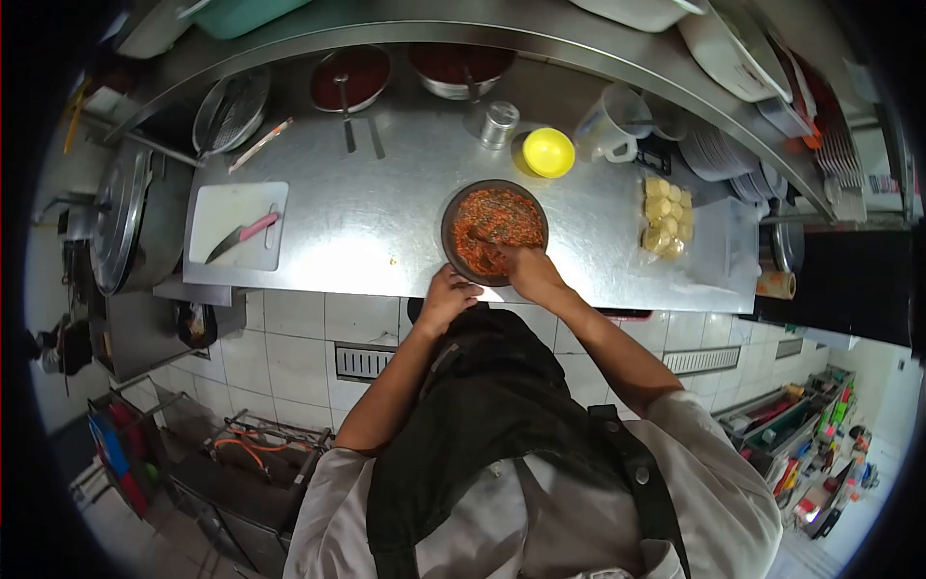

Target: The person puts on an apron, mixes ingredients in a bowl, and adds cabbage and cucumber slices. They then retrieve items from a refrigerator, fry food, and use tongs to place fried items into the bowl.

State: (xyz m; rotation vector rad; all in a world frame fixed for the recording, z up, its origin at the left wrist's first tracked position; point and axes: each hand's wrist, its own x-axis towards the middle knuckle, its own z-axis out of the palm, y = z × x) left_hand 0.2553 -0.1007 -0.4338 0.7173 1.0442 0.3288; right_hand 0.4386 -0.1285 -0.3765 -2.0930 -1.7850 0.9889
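A round dark brown bowl (pixel 448 224) stands near the front edge of the steel table, filled with chunky red sauce (pixel 502 212) flecked with dark bits. My right hand (pixel 530 273) reaches over the bowl's front right rim, its fingers closed on what looks like a spoon (pixel 479 235), mostly sunk in the sauce. Against the front left of the bowl, my left hand (pixel 449 299) grips its side at the table edge; some fingertips are hidden. Just behind the bowl sit a yellow bowl (pixel 549 152) and a metal shaker (pixel 500 124).
At left, a pink-handled knife (pixel 241 238) lies on a white cutting board (pixel 214 205). Two pans of red sauce (pixel 351 79) stand at the back. To the right are a clear jug (pixel 614 118), bagged yellowish pieces (pixel 666 216) and stacked plates (pixel 719 154). A shelf (pixel 463 37) overhangs the back.
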